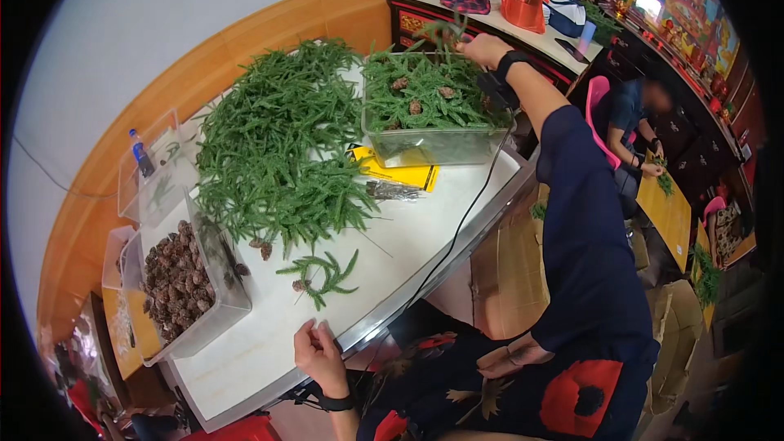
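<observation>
Nearest, the left hand (pixel 320 357) rests on the white table's (pixel 269 343) front edge, fingers loosely curled and holding nothing. Just beyond it lies a small green sprig (pixel 321 272) with a cone, curved like a ring. Left of that stands a clear box of brown pine cones (pixel 175 282), then a big heap of green fir twigs (pixel 278 143). Farthest, the right hand (pixel 483 49) grips a green sprig bundle (pixel 443 31) above a clear tub (pixel 433 145) full of finished sprigs.

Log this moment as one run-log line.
left hand: resting on table edge, open | right hand: holding green sprig over clear bin | small wreath: lying on table
</observation>
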A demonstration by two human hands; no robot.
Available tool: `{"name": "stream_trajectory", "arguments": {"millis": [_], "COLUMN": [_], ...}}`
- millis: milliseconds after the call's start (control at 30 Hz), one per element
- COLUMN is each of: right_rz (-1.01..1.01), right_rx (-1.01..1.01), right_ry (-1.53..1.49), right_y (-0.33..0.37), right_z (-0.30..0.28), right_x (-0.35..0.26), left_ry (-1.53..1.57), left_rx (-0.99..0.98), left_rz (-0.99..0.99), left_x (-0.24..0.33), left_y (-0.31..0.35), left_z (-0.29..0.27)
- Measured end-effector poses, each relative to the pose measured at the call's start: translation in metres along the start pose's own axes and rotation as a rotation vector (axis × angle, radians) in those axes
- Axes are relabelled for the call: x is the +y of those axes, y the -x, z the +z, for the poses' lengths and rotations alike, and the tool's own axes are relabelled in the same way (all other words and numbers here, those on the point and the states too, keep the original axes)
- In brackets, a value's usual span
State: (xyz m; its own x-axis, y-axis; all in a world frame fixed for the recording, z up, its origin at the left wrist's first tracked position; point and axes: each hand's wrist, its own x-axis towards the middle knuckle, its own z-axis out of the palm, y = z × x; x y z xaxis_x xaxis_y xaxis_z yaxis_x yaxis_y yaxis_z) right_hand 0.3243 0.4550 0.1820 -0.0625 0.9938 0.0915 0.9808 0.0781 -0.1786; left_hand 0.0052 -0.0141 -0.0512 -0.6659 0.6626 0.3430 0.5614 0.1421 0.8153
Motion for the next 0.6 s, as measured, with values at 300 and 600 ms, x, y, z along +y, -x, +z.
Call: {"name": "stream_trajectory", "arguments": {"millis": [300, 600], "right_rz": [-0.005, -0.320], "right_rx": [-0.073, -0.043], "right_ry": [0.145, 0.507], "right_y": [0.000, 0.005], "right_z": [-0.004, 0.030], "right_x": [0.009, 0.037], "left_ry": [-0.066, -0.154], "left_rx": [0.004, 0.032], "left_rz": [-0.030, 0.008], "left_x": [-0.007, -0.001], "left_y": [0.000, 0.003], "left_z": [0.002, 0.005]}}
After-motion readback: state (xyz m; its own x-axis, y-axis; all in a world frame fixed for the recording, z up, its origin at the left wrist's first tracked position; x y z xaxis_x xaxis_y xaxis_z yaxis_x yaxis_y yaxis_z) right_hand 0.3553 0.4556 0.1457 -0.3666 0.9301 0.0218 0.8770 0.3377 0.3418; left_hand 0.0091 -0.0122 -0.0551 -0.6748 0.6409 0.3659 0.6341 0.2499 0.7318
